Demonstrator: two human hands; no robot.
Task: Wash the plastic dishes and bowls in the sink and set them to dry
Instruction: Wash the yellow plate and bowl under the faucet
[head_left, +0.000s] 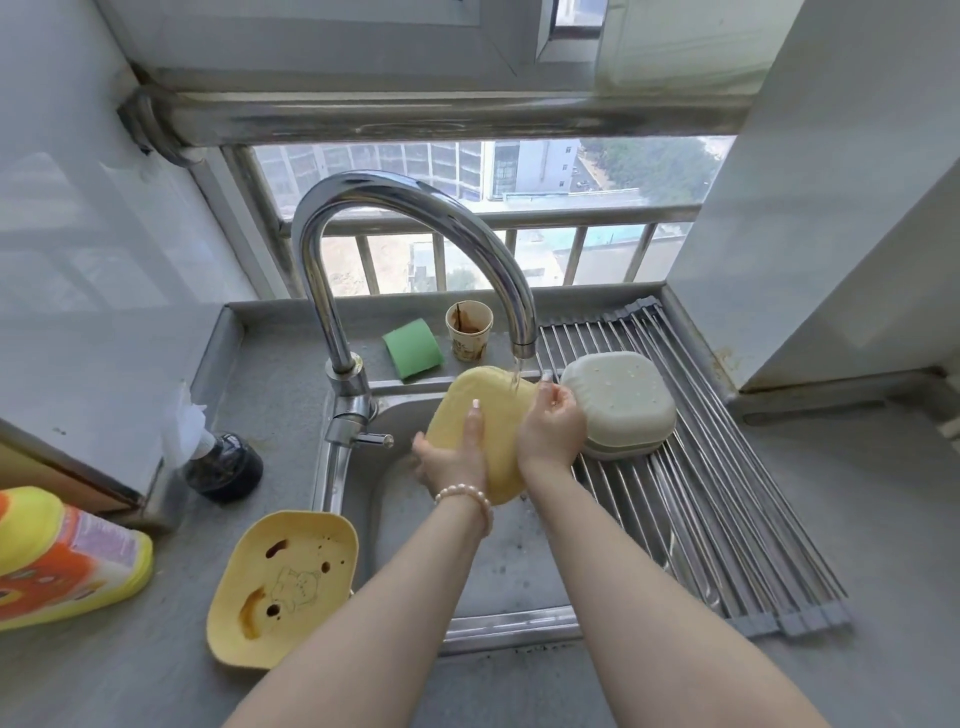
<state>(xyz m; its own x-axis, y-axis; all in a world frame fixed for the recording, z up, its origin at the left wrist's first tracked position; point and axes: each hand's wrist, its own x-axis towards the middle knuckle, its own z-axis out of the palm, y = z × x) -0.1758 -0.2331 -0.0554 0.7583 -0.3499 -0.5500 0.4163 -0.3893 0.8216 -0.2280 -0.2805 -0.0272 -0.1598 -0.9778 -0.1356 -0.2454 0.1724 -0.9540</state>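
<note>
A yellow plastic dish (498, 415) stands on edge over the sink (519, 561), its back facing me, under running water from the tap (415, 228). My left hand (454, 462) grips its left edge, with one finger lying up the back. My right hand (553, 431) is on the dish's right edge under the stream, fingers curled. A second yellow dish (283, 582), stained with brown sauce, lies on the counter left of the sink. A pale green bowl (621, 402) sits upside down on the drying rack (701, 499).
A green sponge (413, 348) and a stained paper cup (469, 330) sit behind the sink. A dark bottle (223, 467) and a yellow-orange detergent bottle (57, 556) stand at the left. A wall rises on the right, and a barred window is behind.
</note>
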